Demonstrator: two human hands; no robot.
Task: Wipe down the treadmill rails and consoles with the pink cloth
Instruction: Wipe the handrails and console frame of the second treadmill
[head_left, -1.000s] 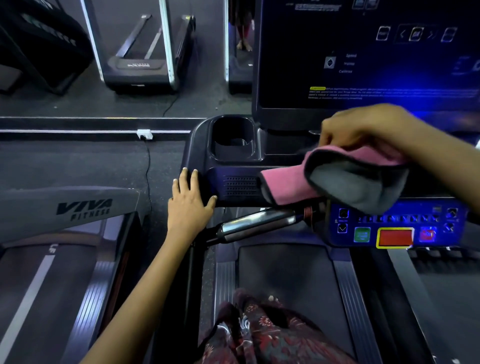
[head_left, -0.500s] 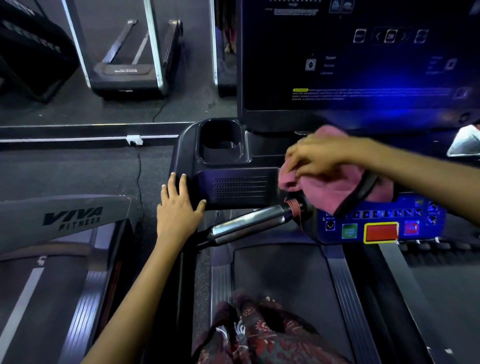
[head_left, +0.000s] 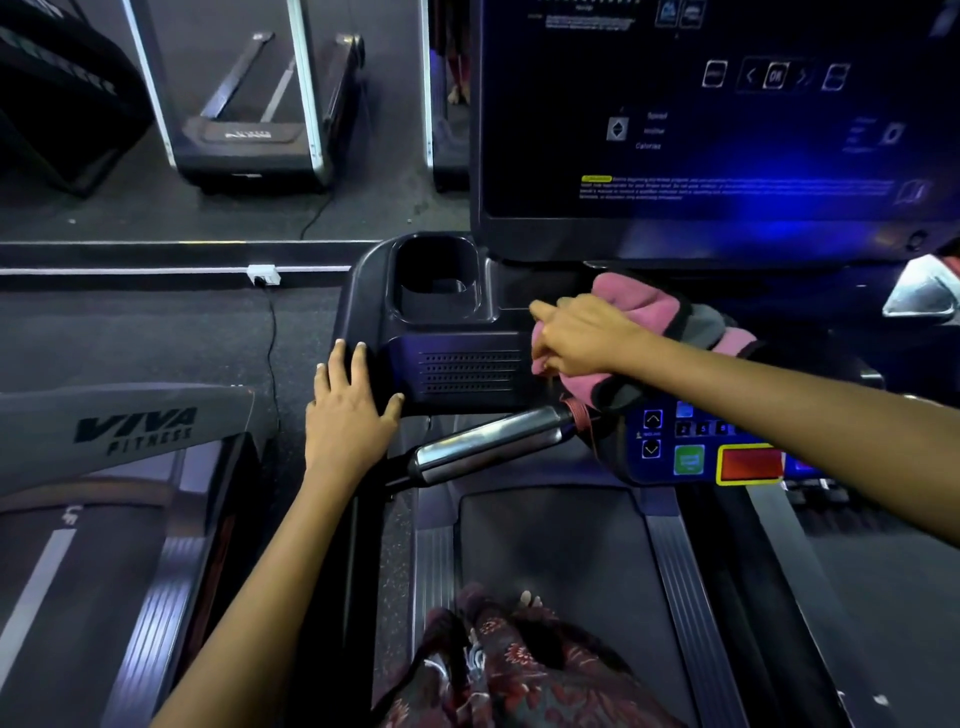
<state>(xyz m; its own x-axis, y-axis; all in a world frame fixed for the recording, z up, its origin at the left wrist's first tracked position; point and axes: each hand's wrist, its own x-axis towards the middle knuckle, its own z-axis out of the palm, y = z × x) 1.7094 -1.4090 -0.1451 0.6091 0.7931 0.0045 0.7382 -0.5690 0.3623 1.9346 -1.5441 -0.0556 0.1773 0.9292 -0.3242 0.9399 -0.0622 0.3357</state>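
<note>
One pink cloth (head_left: 649, 312); two hands, left (head_left: 350, 410) and right (head_left: 582, 338); one cup holder (head_left: 436, 280); one chrome handlebar (head_left: 488, 447); one red button (head_left: 750, 464).

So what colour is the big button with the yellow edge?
Red button, clearest in the head view.

Our left hand (head_left: 349, 410) and right hand (head_left: 582, 338) are bare, no gloves, rings or watch; forearms unsleeved to the frame edge. At 6 o'clock we wear a dark garment (head_left: 519, 670) printed with red and white floral pattern.
</note>
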